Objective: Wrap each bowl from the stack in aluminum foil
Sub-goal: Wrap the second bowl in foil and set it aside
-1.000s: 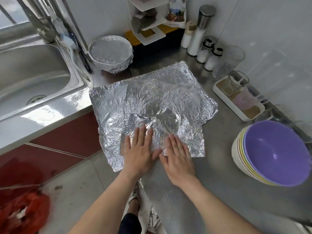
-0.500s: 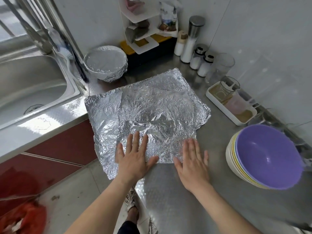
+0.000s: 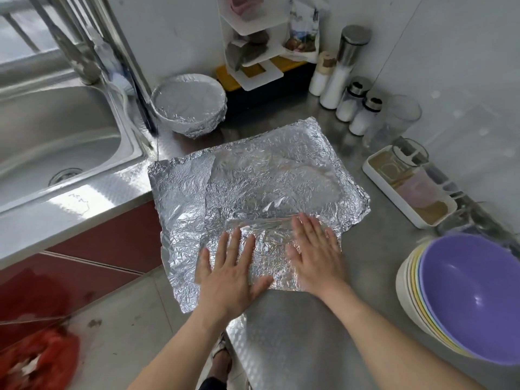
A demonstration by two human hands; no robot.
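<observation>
A crinkled sheet of aluminum foil (image 3: 253, 178) lies flat on the steel counter (image 3: 380, 263), its left part hanging past the counter edge. My left hand (image 3: 230, 271) presses flat on the foil's near edge with fingers spread. My right hand (image 3: 315, 254) lies flat on the foil beside it, fingers straight. A stack of bowls (image 3: 461, 296) with a purple one on top stands at the right, apart from both hands. One foil-wrapped bowl (image 3: 188, 108) sits at the back by the sink.
A steel sink (image 3: 56, 142) fills the left. A white tray with glasses (image 3: 408, 187) lies at the right, seasoning jars (image 3: 346, 88) and a white rack (image 3: 253, 38) stand along the back wall. The floor and a red bag (image 3: 39, 358) show below left.
My right hand has slid from the bare counter forward onto the foil. My left hand stays pressed on the foil's near edge. The view shifted slightly.
</observation>
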